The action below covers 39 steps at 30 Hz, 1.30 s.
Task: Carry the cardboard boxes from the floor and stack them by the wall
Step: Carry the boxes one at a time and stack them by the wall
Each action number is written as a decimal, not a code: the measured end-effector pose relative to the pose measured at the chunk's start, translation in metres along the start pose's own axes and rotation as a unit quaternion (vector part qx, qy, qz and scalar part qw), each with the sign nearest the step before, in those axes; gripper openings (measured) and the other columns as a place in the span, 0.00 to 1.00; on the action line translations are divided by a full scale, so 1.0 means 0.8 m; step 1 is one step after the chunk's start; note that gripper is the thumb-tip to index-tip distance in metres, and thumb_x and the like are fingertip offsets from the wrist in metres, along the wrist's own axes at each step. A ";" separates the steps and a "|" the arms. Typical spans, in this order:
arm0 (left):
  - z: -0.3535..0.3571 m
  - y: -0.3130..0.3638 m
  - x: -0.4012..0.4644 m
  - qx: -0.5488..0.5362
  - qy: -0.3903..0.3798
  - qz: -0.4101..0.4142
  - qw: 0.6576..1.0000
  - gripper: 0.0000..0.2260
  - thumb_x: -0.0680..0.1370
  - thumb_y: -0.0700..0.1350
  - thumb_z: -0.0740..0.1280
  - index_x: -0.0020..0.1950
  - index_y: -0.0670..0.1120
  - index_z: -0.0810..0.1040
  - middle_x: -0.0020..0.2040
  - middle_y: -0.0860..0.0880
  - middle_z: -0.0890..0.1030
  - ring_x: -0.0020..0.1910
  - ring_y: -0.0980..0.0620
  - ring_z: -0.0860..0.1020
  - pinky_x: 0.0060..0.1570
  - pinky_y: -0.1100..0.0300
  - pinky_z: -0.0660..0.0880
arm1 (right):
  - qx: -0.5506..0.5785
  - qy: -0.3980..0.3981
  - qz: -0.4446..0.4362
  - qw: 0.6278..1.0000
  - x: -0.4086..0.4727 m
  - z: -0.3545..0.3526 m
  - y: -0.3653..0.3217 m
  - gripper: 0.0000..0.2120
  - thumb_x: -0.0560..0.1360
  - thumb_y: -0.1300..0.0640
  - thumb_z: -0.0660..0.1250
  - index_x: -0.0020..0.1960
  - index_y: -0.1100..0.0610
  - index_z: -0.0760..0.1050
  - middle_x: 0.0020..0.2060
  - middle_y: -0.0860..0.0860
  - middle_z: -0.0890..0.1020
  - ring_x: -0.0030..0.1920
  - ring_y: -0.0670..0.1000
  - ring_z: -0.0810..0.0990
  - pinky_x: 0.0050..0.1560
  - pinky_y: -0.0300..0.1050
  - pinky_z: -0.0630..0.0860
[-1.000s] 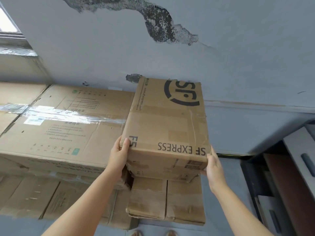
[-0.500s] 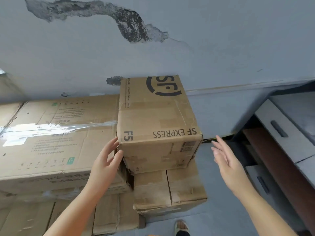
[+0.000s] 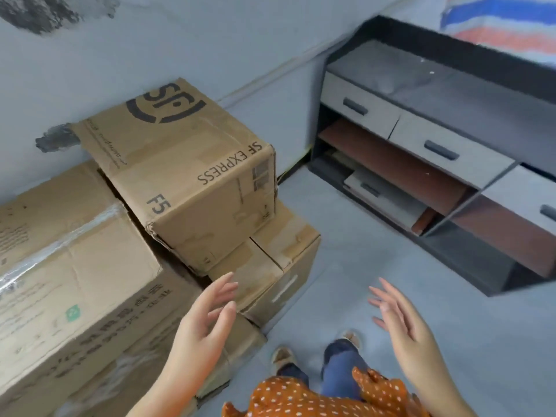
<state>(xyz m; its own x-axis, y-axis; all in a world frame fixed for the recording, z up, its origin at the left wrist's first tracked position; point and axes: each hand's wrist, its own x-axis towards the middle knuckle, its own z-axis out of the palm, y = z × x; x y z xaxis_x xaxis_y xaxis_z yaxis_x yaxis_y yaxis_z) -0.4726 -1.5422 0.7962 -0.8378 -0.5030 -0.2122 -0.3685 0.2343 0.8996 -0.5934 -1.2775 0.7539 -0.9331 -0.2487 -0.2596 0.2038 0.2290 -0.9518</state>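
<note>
A brown SF Express cardboard box (image 3: 186, 164) sits against the wall on top of a lower cardboard box (image 3: 279, 260). To its left stands a large taped cardboard box (image 3: 69, 284) on more boxes. My left hand (image 3: 207, 320) hovers in front of the stack with fingers relaxed, touching nothing. My right hand (image 3: 400, 320) is raised over the floor, fingers spread and empty. Both hands are clear of the SF Express box.
A grey wall (image 3: 210, 46) with peeling patches runs behind the stack. A dark low cabinet (image 3: 421, 139) with grey drawers and open shelves stands at the right. Grey floor (image 3: 361, 254) lies between stack and cabinet. My feet (image 3: 316, 353) are below.
Both hands let go of the SF Express box and drew back toward me. The box stays on the stack. My view swung right and down, showing the cabinet and floor.
</note>
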 end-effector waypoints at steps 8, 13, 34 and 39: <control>0.048 0.026 -0.047 -0.027 -0.084 0.056 0.995 0.15 0.79 0.44 0.61 0.62 0.59 0.73 0.55 0.60 0.81 0.56 0.63 0.78 0.54 0.64 0.72 | 0.067 0.219 0.025 0.973 -0.139 -0.052 0.012 0.15 0.80 0.62 0.57 0.62 0.46 0.71 0.58 0.47 0.80 0.57 0.43 0.80 0.54 0.39 0.78; 0.092 0.033 -0.113 -0.041 -0.176 0.082 0.980 0.12 0.76 0.47 0.61 0.59 0.59 0.74 0.52 0.59 0.83 0.54 0.60 0.80 0.53 0.57 0.76 | 0.069 0.354 0.065 0.930 -0.282 -0.088 0.038 0.16 0.79 0.61 0.62 0.60 0.43 0.73 0.55 0.43 0.81 0.56 0.44 0.81 0.61 0.54 0.76; 0.345 0.023 -0.563 0.098 -0.683 0.215 0.691 0.18 0.80 0.35 0.61 0.57 0.59 0.75 0.51 0.55 0.82 0.48 0.59 0.82 0.49 0.56 0.79 | 0.204 0.811 0.186 0.516 -0.845 -0.012 0.195 0.19 0.77 0.62 0.64 0.60 0.39 0.73 0.52 0.40 0.83 0.53 0.43 0.82 0.55 0.46 0.77; 0.399 0.029 -0.623 0.100 -0.722 0.223 0.648 0.19 0.79 0.34 0.61 0.58 0.58 0.76 0.51 0.54 0.83 0.49 0.57 0.82 0.50 0.55 0.79 | 0.209 0.834 0.197 0.471 -0.878 -0.038 0.216 0.20 0.78 0.63 0.64 0.61 0.39 0.72 0.53 0.41 0.82 0.53 0.42 0.82 0.54 0.44 0.77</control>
<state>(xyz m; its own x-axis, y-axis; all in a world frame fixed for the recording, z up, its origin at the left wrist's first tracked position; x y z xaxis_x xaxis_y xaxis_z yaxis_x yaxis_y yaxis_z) -0.1920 -1.0206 0.8010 -0.3295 0.9196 -0.2140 0.1155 0.2642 0.9575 0.0880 -1.0349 0.7763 0.3372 0.9016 -0.2711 0.1740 -0.3427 -0.9232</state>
